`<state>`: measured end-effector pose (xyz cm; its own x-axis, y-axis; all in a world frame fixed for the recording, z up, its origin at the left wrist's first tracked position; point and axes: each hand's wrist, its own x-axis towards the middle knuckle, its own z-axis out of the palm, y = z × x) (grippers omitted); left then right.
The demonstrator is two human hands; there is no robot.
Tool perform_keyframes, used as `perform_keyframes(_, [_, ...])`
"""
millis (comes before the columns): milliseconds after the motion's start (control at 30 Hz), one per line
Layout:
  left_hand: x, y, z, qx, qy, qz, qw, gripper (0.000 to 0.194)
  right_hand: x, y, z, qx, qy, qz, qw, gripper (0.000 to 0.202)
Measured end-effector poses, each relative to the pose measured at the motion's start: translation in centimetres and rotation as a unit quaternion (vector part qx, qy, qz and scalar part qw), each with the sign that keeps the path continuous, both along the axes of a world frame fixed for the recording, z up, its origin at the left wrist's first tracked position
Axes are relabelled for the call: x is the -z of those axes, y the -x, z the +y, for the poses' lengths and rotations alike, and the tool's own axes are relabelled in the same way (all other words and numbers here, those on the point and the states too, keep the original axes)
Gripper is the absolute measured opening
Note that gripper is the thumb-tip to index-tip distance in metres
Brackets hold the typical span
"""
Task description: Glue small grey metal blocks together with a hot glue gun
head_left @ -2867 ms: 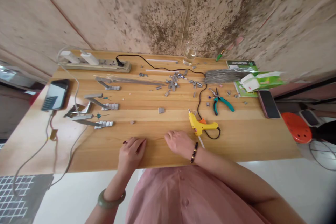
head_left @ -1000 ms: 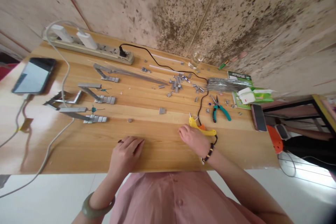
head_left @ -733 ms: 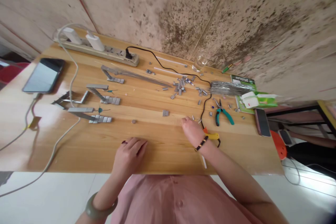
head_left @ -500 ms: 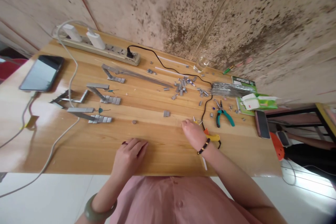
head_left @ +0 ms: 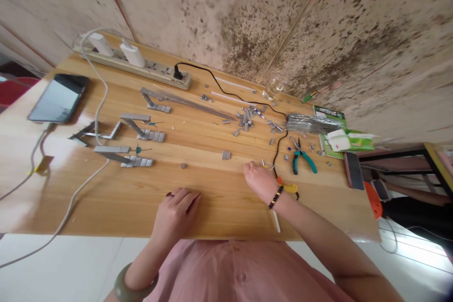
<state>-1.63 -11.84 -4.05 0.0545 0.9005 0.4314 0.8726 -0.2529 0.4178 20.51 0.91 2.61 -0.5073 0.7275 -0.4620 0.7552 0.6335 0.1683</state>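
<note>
The left hand (head_left: pixel 176 212) rests on the table (head_left: pixel 226 217) near its front edge, with the back of the hand upward. Its fingers are pressed together and bend down softly, but the tips are hidden, so I cannot tell if something is under them. The right hand (head_left: pixel 260 179), with a beaded bracelet (head_left: pixel 275 197) at the wrist, is farther forward and lies over the yellow glue gun (head_left: pixel 290 188). It covers the middle of the gun; one yellow end and an orange part show beside the wrist, and the nozzle shows beyond the knuckles. The fingers of this hand are bent and close together. I cannot tell if they pinch something, nor if the hand touches the gun. A white glue stick (head_left: pixel 276 222) comes out below the wrist and points to the front edge. Between the two hands, but farther forward, sits a small gray block (head_left: pixel 225 155). A round gray piece (head_left: pixel 182 166) lies just beyond the left hand. To the right of the gun are the pliers (head_left: pixel 304 162), which have teal handles and open legs. Behind the block there is a loose pile of gray pieces (head_left: pixel 247 118), and the bundle of wires (head_left: pixel 311 123) lies to the right of this pile.
</note>
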Motion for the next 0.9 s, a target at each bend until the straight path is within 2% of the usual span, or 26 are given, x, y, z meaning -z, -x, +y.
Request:
perform_keyframes(167, [0.1, -0.1, -0.1, -0.001, 0.009, -0.017, 1.0, 0.013, -0.6, -0.2, -0.3, -0.026, 0.017, 0.01, 0.999, 0.024])
perform_keyframes(333, [0.2, 0.0, -0.1, 0.002, 0.008, -0.019, 1.0, 0.013, -0.5, -0.1, 1.6, -0.001, -0.008, 0.035, 0.999, 0.026])
perform_keyframes(467, [0.1, -0.1, 0.0, -0.001, 0.005, -0.013, 1.0, 0.014, 0.0, 0.4, 2.8, 0.004, 0.003, 0.046, 0.999, 0.027])
perform_keyframes(900, [0.1, 0.0, -0.1, -0.007, 0.011, -0.002, 1.0, 0.017, 0.3, 0.5, 2.7, -0.015, 0.018, 0.062, 0.998, 0.027])
